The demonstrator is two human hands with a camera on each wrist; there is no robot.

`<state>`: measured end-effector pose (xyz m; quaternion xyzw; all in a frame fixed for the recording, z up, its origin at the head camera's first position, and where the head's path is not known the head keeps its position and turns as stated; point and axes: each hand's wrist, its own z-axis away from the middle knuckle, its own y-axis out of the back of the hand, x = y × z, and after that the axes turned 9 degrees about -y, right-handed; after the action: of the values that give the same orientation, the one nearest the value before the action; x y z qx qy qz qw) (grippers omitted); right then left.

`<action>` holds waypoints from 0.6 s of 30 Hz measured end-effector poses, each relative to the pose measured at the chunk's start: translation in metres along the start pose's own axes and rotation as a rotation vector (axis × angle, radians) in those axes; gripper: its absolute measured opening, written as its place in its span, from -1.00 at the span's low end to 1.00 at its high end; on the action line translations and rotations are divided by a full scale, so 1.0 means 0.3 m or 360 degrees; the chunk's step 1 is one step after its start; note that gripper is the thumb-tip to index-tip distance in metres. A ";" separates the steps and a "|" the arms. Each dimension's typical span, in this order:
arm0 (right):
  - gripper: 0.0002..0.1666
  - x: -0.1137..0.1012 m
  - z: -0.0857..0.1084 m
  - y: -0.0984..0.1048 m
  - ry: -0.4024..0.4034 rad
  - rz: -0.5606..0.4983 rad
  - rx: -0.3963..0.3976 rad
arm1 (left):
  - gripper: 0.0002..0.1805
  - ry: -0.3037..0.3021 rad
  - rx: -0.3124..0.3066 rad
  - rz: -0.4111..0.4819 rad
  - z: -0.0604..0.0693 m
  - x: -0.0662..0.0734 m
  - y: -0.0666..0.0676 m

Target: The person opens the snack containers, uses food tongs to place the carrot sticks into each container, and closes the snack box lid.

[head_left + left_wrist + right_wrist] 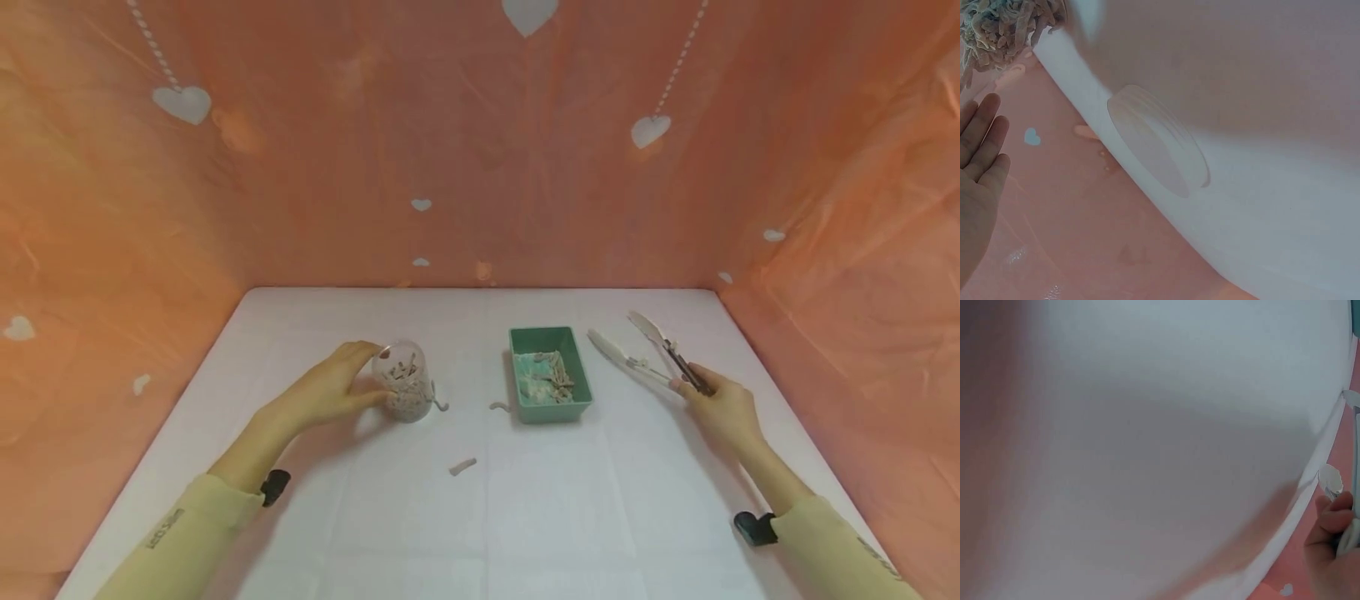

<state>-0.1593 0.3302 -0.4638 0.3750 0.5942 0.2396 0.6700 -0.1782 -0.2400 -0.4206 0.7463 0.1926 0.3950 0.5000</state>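
A clear jar (pixel 408 392) partly filled with brownish-grey dried strips is at centre left. My left hand (pixel 341 387) holds it from the left side, with the thumb in front and a fingertip behind. In the left wrist view, the other fingers of that hand (pixel 982 137) extend below the strips. To the right, my right hand (pixel 720 408) grips metal tongs (pixel 678 362) by the handle, their arms spread apart. Between the hands stands a green rectangular container (pixel 551 412) with similar strips inside. Whether the jar touches the table is unclear.
Loose strips (pixel 462 467) lie on the white table (pixel 547 517), one beside the container and one near the jar. A clear round lid (pixel 1157 144) shows on the table in the left wrist view. Orange cloth (pixel 450 167) with hearts encloses the back and sides.
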 end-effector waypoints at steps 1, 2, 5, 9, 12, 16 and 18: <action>-0.19 0.003 -0.001 -0.002 -0.0001 0.0004 -0.0018 | -0.28 0.0002 -0.0003 0.0000 0.001 0.002 0.001; -0.19 0.004 -0.001 -0.004 0.0002 0.0009 -0.0034 | -0.28 0.0006 -0.0005 0.0003 0.003 0.004 0.002; -0.21 0.009 0.007 -0.009 0.0043 0.0046 -0.0077 | -0.28 0.0004 -0.0004 -0.0007 0.002 0.006 0.000; -0.24 0.010 0.026 -0.020 0.0109 0.0111 -0.0084 | -0.30 0.0005 0.0002 -0.0019 0.003 0.001 -0.005; -0.25 0.007 0.039 -0.031 0.0119 0.0152 -0.0075 | -0.29 0.0018 -0.0002 -0.0014 0.005 -0.004 -0.009; -0.22 0.008 0.046 -0.040 0.0110 0.0183 -0.0075 | -0.28 0.0022 0.0004 -0.0008 0.004 -0.007 -0.013; -0.23 0.010 0.047 -0.042 0.0107 0.0179 -0.0072 | -0.29 0.0016 0.0013 -0.0010 0.000 -0.007 -0.013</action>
<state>-0.1465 0.3217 -0.4753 0.3844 0.5887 0.3027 0.6435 -0.1790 -0.2399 -0.4249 0.7458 0.1991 0.3962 0.4973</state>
